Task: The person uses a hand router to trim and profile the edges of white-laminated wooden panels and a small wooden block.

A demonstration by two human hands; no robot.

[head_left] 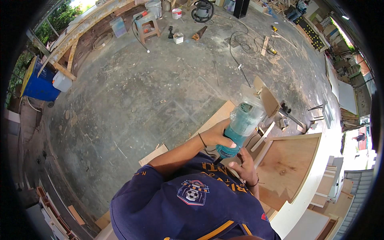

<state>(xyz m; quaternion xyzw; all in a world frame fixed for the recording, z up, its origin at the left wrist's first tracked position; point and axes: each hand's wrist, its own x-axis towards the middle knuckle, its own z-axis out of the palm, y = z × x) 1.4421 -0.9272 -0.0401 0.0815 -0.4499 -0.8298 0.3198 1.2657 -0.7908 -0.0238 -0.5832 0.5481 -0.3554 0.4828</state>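
My left hand (218,135) is wrapped round the teal body of a trim router (243,120), held at a tilt in front of my chest. The router's clear plastic base points away from me, and a thin wooden plate (267,97) stands at that end. Just below the router's back end is my right hand (247,170), thumb and fingers apart; whether a fingertip touches the tool I cannot tell. To the right lies a shallow wooden panel with a raised frame (290,160), on a white-edged surface.
Wooden strips (216,116) lie beyond my left arm. Farther off on the concrete floor are a stool (147,25), a handsaw (199,33), a vacuum cleaner (203,11) and loose cable (244,44). A blue bin (42,82) stands at the left.
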